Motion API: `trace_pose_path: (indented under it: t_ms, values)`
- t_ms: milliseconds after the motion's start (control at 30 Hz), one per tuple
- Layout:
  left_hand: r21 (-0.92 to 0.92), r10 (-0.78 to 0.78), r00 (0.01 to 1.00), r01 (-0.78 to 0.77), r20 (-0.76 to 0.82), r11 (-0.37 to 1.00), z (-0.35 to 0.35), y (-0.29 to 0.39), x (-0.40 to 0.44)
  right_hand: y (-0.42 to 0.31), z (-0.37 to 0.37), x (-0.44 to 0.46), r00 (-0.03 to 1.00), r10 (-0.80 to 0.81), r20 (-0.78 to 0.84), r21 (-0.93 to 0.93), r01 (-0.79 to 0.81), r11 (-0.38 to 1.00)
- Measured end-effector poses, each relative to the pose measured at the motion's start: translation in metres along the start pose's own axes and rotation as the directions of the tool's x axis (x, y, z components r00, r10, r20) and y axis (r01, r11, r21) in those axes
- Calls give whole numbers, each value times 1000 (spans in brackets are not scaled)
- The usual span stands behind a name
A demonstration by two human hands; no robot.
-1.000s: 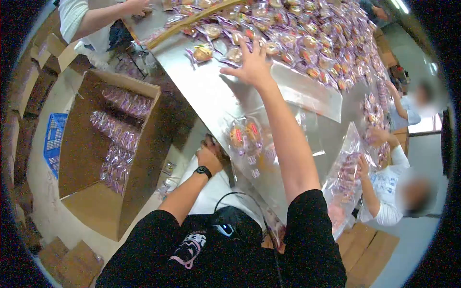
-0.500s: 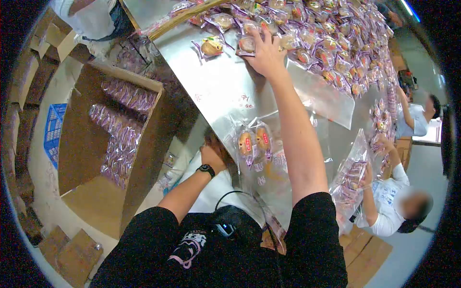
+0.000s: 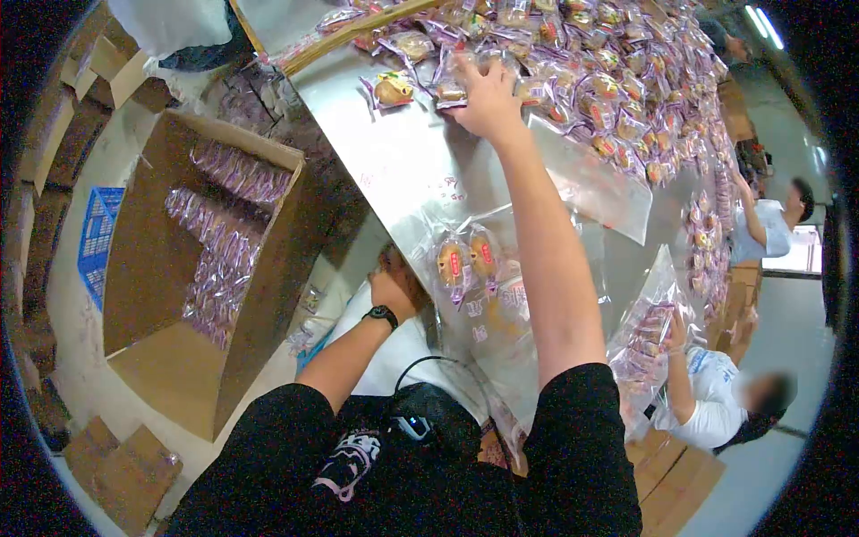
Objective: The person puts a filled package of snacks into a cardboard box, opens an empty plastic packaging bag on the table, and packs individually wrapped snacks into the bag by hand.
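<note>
My right hand (image 3: 490, 100) reaches over the near edge of a pile of wrapped pastries (image 3: 608, 85), fingers spread and bent onto the packets. One packet (image 3: 450, 92) lies by its thumb. Further left on the metal table (image 3: 380, 166) is a single wrapped pastry (image 3: 392, 90). A clear plastic bag (image 3: 501, 313), with two pastries (image 3: 465, 259) showing in it, lies beside my right forearm. My left hand (image 3: 392, 288), with a watch on the wrist, is low at the table's near edge; its fingers are in shadow and partly hidden.
An open cardboard box (image 3: 170, 358) holding rows of packets stands at left, beside a blue crate (image 3: 98, 237). A wooden strip (image 3: 358, 31) borders the pile. At right, a co-worker (image 3: 711, 394) holds a filled clear bag (image 3: 646, 336); another person (image 3: 761, 228) is beyond.
My right hand first moved right along the pile's edge, then slightly back left; its fingers are more bent. The person at upper left has drawn their arm out of view. My left hand stays low.
</note>
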State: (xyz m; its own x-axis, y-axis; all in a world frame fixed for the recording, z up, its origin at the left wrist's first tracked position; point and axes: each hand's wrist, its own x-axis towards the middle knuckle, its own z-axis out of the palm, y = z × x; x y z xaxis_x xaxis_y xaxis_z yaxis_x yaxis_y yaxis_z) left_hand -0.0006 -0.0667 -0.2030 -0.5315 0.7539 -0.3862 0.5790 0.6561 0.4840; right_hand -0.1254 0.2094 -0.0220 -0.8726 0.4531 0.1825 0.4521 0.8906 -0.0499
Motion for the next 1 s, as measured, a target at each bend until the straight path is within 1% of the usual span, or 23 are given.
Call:
trace_pose_path:
  t_ms: [33, 67, 133, 167, 267, 300, 333, 400, 433, 467, 533, 567, 633, 667, 733, 833, 900, 933, 967, 1000]
  values:
    - [-41, 7, 1000, -8, -29, 999, 3, -2, 1, -6, -7, -8, 995, -35, -92, -74, 28, 997]
    - [-81, 8, 998, -12, -56, 997, 7, -4, 3, -4, -3, -5, 994, -66, -91, -44, 62, 997]
    - [-6, -21, 999, 20, -43, 1000, 15, -7, 3, 2, 6, -4, 989, -126, -80, 24, 128, 991]
    - [35, -34, 999, 35, -34, 999, 18, -8, 2, 6, 3, 0, 994, -111, 24, 95, 108, 990]
    - [-64, 15, 999, -19, -49, 998, 19, -10, 6, 17, 9, 6, 983, -152, -104, 220, 172, 960]
    - [-82, 7, 997, -13, -74, 997, 22, -11, 8, 22, 10, 11, 978, -191, -84, 270, 207, 940]
    - [-101, -6, 995, -4, -99, 995, 30, -16, 8, 19, 4, 12, 988, -156, 8, 244, 149, 958]
    - [-51, -9, 992, 3, -124, 999, 31, -18, 9, 10, -14, 10, 979, -75, 190, 175, 42, 984]
    - [18, 2, 993, 1, -121, 1000, 27, -15, 7, 12, -17, 14, 964, -79, 255, 248, 14, 969]
    - [87, 12, 993, -2, -114, 996, 25, -13, 4, 12, -16, 15, 957, -67, 283, 247, -6, 969]
    - [134, 31, 987, -10, -156, 991, 28, -13, 5, 13, -16, 19, 943, -38, 332, 241, -46, 969]
    - [158, 42, 983, -14, -178, 987, 28, -12, 6, 15, -12, 21, 944, -58, 324, 207, -11, 978]
    - [124, 19, 992, -4, -121, 992, 17, -6, 4, 18, 0, 23, 945, -102, 310, 139, 61, 988]
    - [109, 9, 996, 2, -92, 994, 10, -3, 3, 20, 4, 23, 951, -136, 277, 137, 101, 985]
    - [120, 7, 996, 4, -86, 993, 10, -3, 3, 22, 5, 22, 956, -203, 211, 129, 178, 975]
    - [139, -14, 999, 19, -39, 990, 10, -5, 3, 21, -11, 10, 948, -204, 246, 274, 134, 952]
    - [129, -25, 998, 31, -49, 991, 16, -10, 4, 24, -17, 0, 955, -236, 178, 474, 127, 871]
    - [111, -25, 996, 34, -82, 993, 26, -17, 8, 25, -22, -6, 959, -246, 139, 563, 128, 816]
    - [104, -21, 996, 30, -92, 994, 34, -22, 11, 16, -46, -26, 976, -147, 162, 698, -8, 716]
    - [96, -16, 995, 26, -101, 995, 43, -27, 13, 16, -53, -37, 979, -119, 163, 798, -60, 599]
